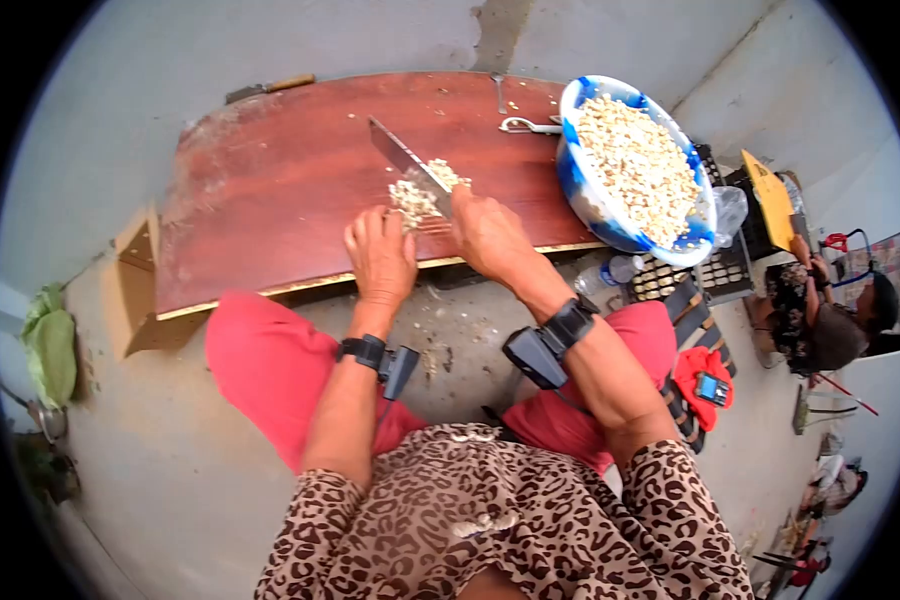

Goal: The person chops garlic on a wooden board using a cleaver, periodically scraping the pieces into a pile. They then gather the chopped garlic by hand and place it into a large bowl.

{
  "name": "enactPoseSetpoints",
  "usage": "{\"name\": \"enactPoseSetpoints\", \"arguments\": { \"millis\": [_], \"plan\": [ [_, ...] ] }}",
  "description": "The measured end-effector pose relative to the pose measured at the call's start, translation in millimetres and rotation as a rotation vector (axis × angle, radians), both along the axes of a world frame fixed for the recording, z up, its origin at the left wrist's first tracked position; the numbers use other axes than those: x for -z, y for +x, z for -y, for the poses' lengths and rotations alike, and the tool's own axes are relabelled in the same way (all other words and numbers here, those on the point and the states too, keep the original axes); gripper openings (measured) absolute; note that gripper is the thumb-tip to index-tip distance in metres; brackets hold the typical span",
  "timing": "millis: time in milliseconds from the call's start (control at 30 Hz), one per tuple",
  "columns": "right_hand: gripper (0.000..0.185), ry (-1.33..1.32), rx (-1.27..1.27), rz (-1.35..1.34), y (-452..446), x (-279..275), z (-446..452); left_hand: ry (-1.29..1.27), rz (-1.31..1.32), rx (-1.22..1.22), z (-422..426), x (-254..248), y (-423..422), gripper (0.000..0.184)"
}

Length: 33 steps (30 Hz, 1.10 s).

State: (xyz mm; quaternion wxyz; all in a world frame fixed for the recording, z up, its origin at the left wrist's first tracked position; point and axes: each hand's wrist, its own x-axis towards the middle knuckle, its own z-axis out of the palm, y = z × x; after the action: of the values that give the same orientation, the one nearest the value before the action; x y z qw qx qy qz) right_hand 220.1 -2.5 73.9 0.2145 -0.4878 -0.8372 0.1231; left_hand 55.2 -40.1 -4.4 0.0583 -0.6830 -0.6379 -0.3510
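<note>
My right hand [485,232] is closed round the handle end of a large knife [407,160], whose blade points up and left over the red-brown tabletop [270,190]. Pale chopped pieces [410,198] lie in a small heap on both sides of the blade. My left hand [381,250] rests at the near edge of the tabletop, just left of the heap, with its fingers bent; its fingertips touch or nearly touch the pieces. At the right end sits a blue and white basin [576,165] full of similar pale pieces.
A wooden-handled tool [270,89] lies at the back edge. A white hooked object [530,126] is left of the basin. Below the basin are a plastic bottle [620,270] and black trays [727,275]. A cardboard box [135,290] stands left. Another person [830,315] is far right.
</note>
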Motion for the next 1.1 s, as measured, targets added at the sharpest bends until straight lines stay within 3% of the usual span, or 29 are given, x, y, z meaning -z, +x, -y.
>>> {"name": "enactPoseSetpoints", "arguments": {
  "millis": [33,67,133,167,233,300,533,633,1100],
  "plan": [
    [0.011,-0.074,0.034,0.074,-4.1,5.4,-2.2,-0.001,-0.011,0.013,-3.1,0.1,-1.1,0.034],
    [0.011,0.048,-0.029,0.076,-1.5,37.0,-10.9,0.024,-0.030,-0.006,-5.7,8.7,-3.7,0.035],
    [0.015,0.124,-0.045,0.099,-3.5,33.8,-3.2,0.029,0.011,0.016,-6.3,18.4,-5.9,0.037],
    [0.020,-0.018,-0.088,0.232,-4.0,19.4,-1.1,0.047,-0.015,0.013,-7.9,15.9,-3.6,0.038],
    [0.022,0.160,-0.081,0.024,-5.5,31.8,3.7,0.057,-0.083,-0.006,-11.9,20.7,-1.2,0.033],
    [0.019,0.080,-0.034,-0.045,-9.0,24.3,8.9,0.079,-0.078,-0.019,-10.3,16.6,4.0,0.031],
    [0.014,-0.060,-0.050,-0.019,-2.7,13.2,9.2,0.057,-0.090,-0.048,-11.0,19.1,3.3,0.033],
    [0.014,0.003,-0.041,-0.019,-1.2,17.4,6.9,0.056,-0.076,-0.049,-11.2,20.7,3.8,0.032],
    [0.040,-0.120,-0.027,0.111,-8.9,-0.5,9.2,0.023,-0.026,-0.066,-10.0,14.0,5.0,0.042]
  ]
}}
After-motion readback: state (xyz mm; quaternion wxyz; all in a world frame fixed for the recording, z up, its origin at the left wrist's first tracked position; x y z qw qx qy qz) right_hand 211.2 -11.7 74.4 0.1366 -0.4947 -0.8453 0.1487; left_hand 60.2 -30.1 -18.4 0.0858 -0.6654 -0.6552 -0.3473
